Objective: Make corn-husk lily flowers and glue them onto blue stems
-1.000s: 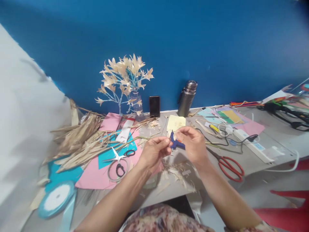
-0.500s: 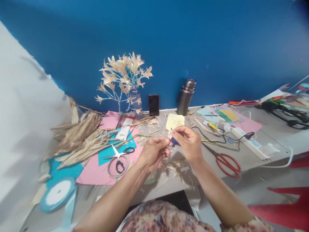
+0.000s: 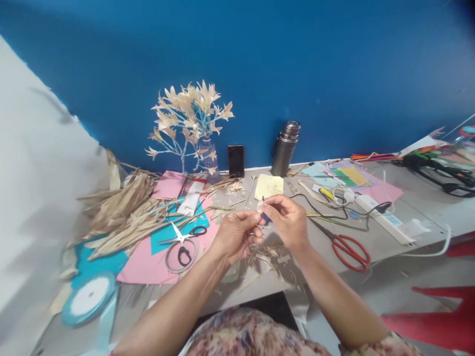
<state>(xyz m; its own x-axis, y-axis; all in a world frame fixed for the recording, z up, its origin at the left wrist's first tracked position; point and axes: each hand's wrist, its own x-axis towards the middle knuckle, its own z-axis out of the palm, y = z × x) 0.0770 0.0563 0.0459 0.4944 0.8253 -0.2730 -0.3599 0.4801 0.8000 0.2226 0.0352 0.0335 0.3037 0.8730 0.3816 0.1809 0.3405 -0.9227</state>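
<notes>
Over the middle of the table, my left hand [image 3: 236, 236] and my right hand [image 3: 288, 221] meet at the fingertips. Between them is a small pale piece [image 3: 260, 206] that looks like dried husk; both hands pinch it. My fingers cover most of it. Just behind my right fingertips a dark blue thing with a pointed tip [image 3: 266, 216] shows in part; what it is I cannot make out. Beyond the hands lies a pale yellow pad [image 3: 269, 188]. Husk scraps [image 3: 269, 259] are strewn below my hands.
Left are dried husks [image 3: 126, 207], black-handled scissors [image 3: 181, 240] and a blue ribbon roll [image 3: 89, 298]. Husk flowers [image 3: 193, 106], a phone [image 3: 236, 160] and a flask [image 3: 285, 148] stand by the wall. Red-handled scissors [image 3: 351, 253] and a power strip [image 3: 386, 220] lie right.
My right hand has shifted very slightly left and its fingers have turned a little around the small pale piece. The left hand stays nearly still.
</notes>
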